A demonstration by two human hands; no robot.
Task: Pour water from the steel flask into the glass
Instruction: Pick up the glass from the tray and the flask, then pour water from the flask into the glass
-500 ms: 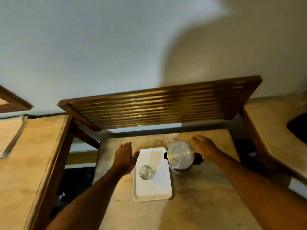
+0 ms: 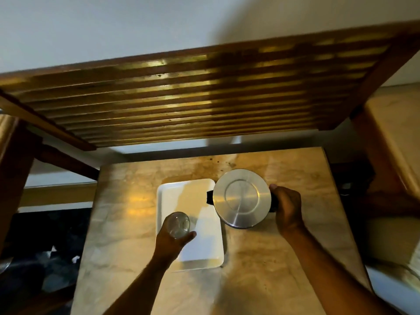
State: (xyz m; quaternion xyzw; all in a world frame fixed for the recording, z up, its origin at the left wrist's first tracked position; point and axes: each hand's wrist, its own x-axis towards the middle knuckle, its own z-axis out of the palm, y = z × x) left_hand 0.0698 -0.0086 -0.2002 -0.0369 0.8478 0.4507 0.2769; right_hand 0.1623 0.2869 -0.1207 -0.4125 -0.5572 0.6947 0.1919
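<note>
Steel flask (image 2: 242,197) upright on marble counter (image 2: 127,201), lid on, contents hidden; right hand (image 2: 287,208) closed round its black handle. Best lift steadily, spout toward glass. White tray (image 2: 204,242) beside flask. Glass (image 2: 178,224) over tray's left edge, apparently empty, left hand (image 2: 172,243) wrapped round it.

A flat rectangular white tray (image 2: 204,251) lies at the middle of the beige stone surface (image 2: 127,223). The round steel flask (image 2: 242,197) stands on the surface just beside the tray, at its 2 o'clock. The clear glass (image 2: 178,224) sits over the tray's 9 o'clock edge. A slatted brown wooden shelf (image 2: 193,96) hangs over the surface at 12 o'clock.
</note>
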